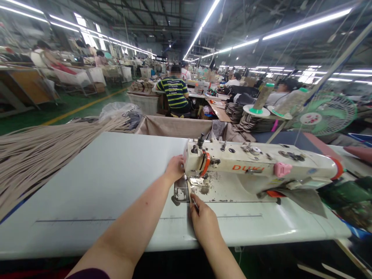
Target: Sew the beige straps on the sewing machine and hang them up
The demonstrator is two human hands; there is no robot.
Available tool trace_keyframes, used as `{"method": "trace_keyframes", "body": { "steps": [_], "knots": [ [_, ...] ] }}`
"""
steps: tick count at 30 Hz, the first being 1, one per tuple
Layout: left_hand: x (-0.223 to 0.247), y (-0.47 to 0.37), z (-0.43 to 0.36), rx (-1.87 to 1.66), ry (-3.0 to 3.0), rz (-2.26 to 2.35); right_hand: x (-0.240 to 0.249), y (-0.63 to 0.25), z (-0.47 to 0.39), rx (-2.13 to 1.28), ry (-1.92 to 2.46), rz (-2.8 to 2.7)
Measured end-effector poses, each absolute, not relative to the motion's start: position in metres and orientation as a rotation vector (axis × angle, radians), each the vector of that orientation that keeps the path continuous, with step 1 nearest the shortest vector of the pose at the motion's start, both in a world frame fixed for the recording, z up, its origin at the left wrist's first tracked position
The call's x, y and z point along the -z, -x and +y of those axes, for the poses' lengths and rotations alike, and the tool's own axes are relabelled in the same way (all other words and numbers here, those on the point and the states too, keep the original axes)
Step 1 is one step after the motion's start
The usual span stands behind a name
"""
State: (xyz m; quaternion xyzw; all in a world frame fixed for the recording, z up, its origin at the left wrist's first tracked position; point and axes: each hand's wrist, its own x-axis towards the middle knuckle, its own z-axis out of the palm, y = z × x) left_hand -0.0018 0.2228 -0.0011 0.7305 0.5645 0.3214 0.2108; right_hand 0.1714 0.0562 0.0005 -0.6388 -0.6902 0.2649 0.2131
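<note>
A cream sewing machine [255, 164] with orange lettering lies across the white table [95, 182]. My left hand [175, 167] reaches behind the machine's needle end, fingers hidden against its head. My right hand [203, 221] rests at the front of the metal needle plate [181, 192], pinching a small thin metal tool [194, 202] that points toward the needle area. What the left fingers touch cannot be seen.
A thick bundle of beige cords [43, 151] lies over the table's left side. Thread cones [263, 97] and a green fan [328, 114] stand behind the machine. A person in a striped shirt [175, 93] sits ahead, others work farther off. A green cloth [345, 193] lies at right.
</note>
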Motion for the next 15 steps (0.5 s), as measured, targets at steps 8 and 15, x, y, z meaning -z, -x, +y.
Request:
{"method": "trace_keyframes", "body": {
  "steps": [8,15],
  "knots": [
    [0.0029,0.0009,0.223,-0.988,-1.971,1.512,-0.0036,-0.1662,0.0557,-0.732,1.814,-1.897],
    [0.0079,0.0072,0.2262,-1.1,-1.711,1.55,-0.0071,-0.1667,0.0544,-0.586,1.721,-1.949]
  ]
}}
